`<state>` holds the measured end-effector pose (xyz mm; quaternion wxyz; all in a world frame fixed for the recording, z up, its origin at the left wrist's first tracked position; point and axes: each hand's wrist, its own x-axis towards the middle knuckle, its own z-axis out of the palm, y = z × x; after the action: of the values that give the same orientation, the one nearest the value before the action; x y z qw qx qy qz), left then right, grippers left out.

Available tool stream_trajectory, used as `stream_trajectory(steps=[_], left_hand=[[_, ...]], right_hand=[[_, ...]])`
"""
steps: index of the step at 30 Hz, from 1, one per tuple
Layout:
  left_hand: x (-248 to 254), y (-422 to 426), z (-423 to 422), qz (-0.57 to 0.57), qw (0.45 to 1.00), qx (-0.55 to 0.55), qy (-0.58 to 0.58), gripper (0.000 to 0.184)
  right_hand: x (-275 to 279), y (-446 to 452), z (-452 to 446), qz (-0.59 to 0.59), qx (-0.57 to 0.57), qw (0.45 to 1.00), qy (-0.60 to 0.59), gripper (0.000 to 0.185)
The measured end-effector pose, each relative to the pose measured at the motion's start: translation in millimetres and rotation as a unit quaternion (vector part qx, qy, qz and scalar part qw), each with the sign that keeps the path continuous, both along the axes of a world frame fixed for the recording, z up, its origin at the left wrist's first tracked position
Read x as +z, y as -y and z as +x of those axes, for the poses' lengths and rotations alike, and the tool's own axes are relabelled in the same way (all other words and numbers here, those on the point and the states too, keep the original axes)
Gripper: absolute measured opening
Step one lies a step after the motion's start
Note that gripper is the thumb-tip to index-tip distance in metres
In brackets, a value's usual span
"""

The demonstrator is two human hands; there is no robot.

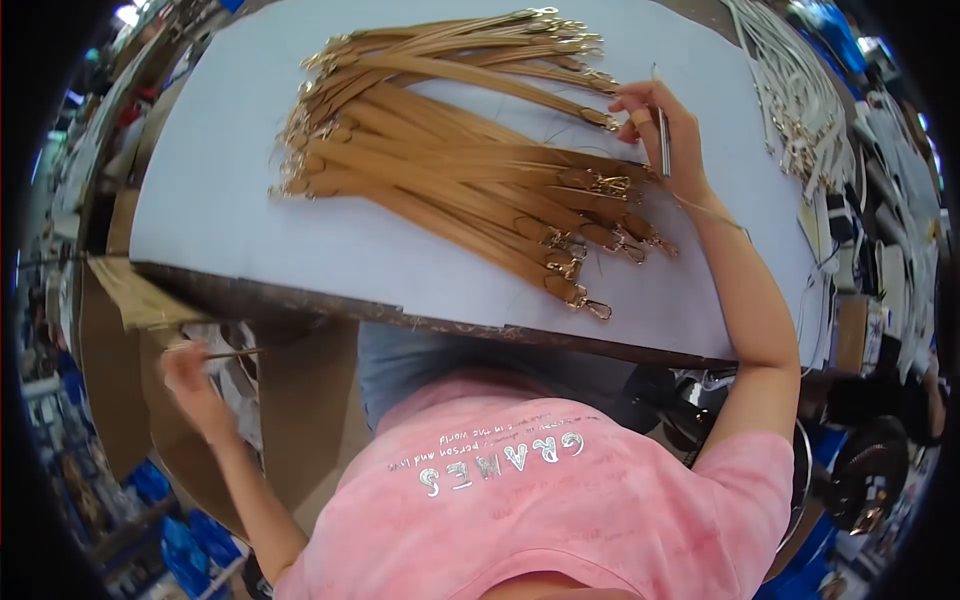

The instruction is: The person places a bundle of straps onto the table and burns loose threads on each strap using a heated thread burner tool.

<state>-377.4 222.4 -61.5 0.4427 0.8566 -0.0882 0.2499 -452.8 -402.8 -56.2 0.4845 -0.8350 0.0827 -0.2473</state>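
Observation:
Tan straps (430, 165) with metal clasps at their ends lie in a large loose pile on the white tabletop (220, 200). At the pile's right side, my right hand (662, 130) is closed round a slim silver tool, its fingertips by the clasp (610, 123) of one strap. Whether they grip that strap is unclear. My left hand (192, 378), blurred by motion, is off the table at the lower left, with a thin brown stick (238, 353) sticking out of it. Just above it is a blurred yellowish strip (145, 298); contact cannot be made out.
An open cardboard box (305, 410) stands below the table's front edge (440, 322), around my left forearm. White straps with clasps (800, 130) hang at the table's right side. Crowded shelves and blue bags (185, 560) are farther out. A black round object (868, 475) is at the lower right.

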Motion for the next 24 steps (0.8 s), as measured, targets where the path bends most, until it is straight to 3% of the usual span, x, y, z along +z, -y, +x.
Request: stream_trajectory(steps=[1, 2, 4, 6, 8, 11, 13, 14, 16, 21, 24], left_hand=[[60, 41, 9, -0.059, 0.998, 0.011, -0.004, 0.024], [90, 8, 43, -0.086, 0.995, -0.035, -0.02, 0.025], [151, 24, 78, -0.04, 0.997, -0.061, 0.013, 0.033], [168, 186, 75, -0.116, 0.988, -0.05, 0.091, 0.035], [158, 269, 74, -0.015, 0.961, -0.276, 0.028, 0.031], [126, 388, 70, 0.115, 0.784, -0.573, -0.207, 0.026], [74, 435, 84, 0.129, 0.723, -0.618, -0.279, 0.025], [57, 444, 90, 0.128, 0.724, -0.617, -0.281, 0.025], [37, 459, 98, 0.182, 0.67, -0.643, -0.323, 0.028], [42, 457, 98, 0.197, 0.673, -0.621, -0.35, 0.031], [40, 459, 98, 0.202, 0.695, -0.618, -0.307, 0.03]], right_hand=[[2, 4, 3, -0.017, 0.005, 1.0, 0.011, 0.014], [4, 7, 4, -0.036, 0.013, 0.999, 0.02, 0.014], [1, 7, 3, -0.041, 0.017, 0.999, -0.002, 0.014], [0, 8, 3, -0.058, 0.042, 0.996, -0.051, 0.014], [17, 14, 3, -0.051, 0.035, 0.998, -0.002, 0.013], [42, 25, 1, -0.031, 0.027, 0.995, 0.089, 0.013], [45, 25, 1, -0.083, 0.085, 0.988, 0.095, 0.015], [44, 24, 2, -0.107, 0.115, 0.983, 0.097, 0.017], [34, 17, 3, -0.124, 0.155, 0.976, 0.085, 0.02], [8, 30, 7, -0.175, 0.235, 0.956, -0.02, 0.026], [4, 44, 15, -0.204, 0.218, 0.954, -0.001, 0.028]])
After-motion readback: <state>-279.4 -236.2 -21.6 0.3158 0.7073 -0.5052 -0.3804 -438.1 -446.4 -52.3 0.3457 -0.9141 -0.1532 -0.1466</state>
